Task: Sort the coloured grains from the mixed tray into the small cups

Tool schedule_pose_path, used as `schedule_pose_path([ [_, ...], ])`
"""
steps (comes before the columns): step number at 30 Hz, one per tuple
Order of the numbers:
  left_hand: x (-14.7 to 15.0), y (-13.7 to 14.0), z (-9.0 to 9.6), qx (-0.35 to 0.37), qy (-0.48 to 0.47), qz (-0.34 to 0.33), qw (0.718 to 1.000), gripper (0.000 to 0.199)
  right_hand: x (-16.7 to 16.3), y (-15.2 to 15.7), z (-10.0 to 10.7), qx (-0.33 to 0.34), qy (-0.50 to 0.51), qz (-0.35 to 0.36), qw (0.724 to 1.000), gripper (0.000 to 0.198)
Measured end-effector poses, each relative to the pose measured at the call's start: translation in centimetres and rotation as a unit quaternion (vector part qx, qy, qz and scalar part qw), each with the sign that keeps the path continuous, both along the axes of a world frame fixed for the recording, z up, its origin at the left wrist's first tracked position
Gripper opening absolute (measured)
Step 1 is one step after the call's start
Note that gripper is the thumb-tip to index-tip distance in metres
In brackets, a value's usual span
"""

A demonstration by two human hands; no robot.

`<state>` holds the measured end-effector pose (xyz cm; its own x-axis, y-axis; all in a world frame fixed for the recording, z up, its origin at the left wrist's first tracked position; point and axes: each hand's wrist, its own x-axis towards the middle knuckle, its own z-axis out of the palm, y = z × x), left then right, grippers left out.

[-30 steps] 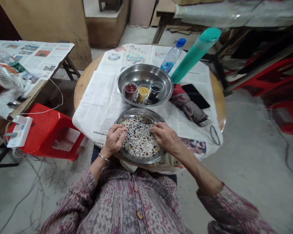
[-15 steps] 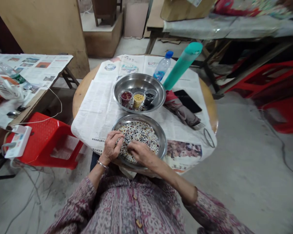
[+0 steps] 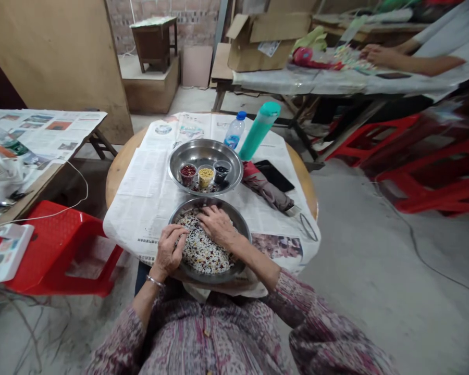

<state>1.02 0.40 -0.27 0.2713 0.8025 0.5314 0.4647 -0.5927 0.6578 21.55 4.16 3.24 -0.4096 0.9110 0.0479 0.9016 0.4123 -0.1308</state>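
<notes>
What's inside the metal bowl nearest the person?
The near bowl holds mostly white grains mixed with red, yellow and black ones. The right hand hides some, the left hand part of the rim. What lies beneath the grains is hidden.

There are two bowls: one near bowl (image 3: pixel 241 223) under the fingers (image 3: pixel 208 214), one far bowl (image 3: pixel 203 150) just past them. The far bowl holds three little cups: one red-filled cup (image 3: pixel 188 175), one yellow-filled cup (image 3: pixel 206 177), one black-filled cup (image 3: pixel 221 172). Past the fingers, to the right, stand one clear bottle (image 3: pixel 234 132) and one green tube (image 3: pixel 259 130).

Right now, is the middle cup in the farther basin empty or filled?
Filled: the middle cup shows yellow grains up near its rim.
</notes>
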Motion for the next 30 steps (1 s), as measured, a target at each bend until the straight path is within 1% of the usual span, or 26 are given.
schedule_pose_path([
  [3, 0.1, -0.1, 0.1, -0.001, 0.000, 0.001, 1.000, 0.018, 1.4, -1.7, 0.0, -0.035, -0.007, -0.036, 0.999, 0.023],
  [5, 0.1, -0.2, 0.2, -0.001, 0.000, 0.003, 1.000, 0.018, 1.9, -3.4, -0.2, -0.056, 0.014, -0.035, 0.998, 0.022],
  [9, 0.2, -0.3, 0.3, -0.011, 0.009, 0.007, 1.000, 0.020, 1.1, -7.0, -0.8, -0.102, 0.093, 0.029, 0.990, 0.017],
  [11, 0.3, -0.3, 0.4, -0.014, 0.014, 0.008, 1.000, 0.021, 0.3, -7.9, -1.2, -0.103, 0.126, 0.062, 0.985, 0.015],
  [14, 0.2, -0.3, 0.5, -0.006, 0.024, -0.001, 1.000, 0.020, -0.5, -7.7, -1.6, -0.068, 0.155, 0.067, 0.983, 0.015],
  [19, 0.2, -0.1, 0.7, 0.009, 0.049, -0.011, 0.999, 0.018, 0.3, -5.8, -1.7, 0.005, 0.140, -0.020, 0.990, 0.021],
  [22, 0.3, 0.0, 0.9, 0.010, 0.068, -0.032, 0.997, 0.020, 1.1, -5.6, -1.7, 0.041, 0.113, -0.069, 0.990, 0.019],
  [24, 0.3, 0.0, 1.2, 0.007, 0.090, -0.044, 0.995, 0.021, 1.3, -5.9, -1.8, 0.036, 0.098, -0.094, 0.990, 0.018],
  [26, 0.3, 0.0, 1.4, 0.003, 0.120, -0.054, 0.991, 0.021, 1.2, -6.1, -2.1, 0.011, 0.101, -0.102, 0.990, 0.018],
  [28, 0.2, -0.1, 1.6, -0.001, 0.152, -0.062, 0.986, 0.018, 0.7, -6.2, -2.2, -0.019, 0.118, -0.081, 0.989, 0.019],
  [30, 0.1, 0.0, 1.8, -0.008, 0.183, -0.062, 0.981, 0.013, -0.1, -6.1, -2.3, -0.047, 0.138, -0.039, 0.989, 0.021],
])
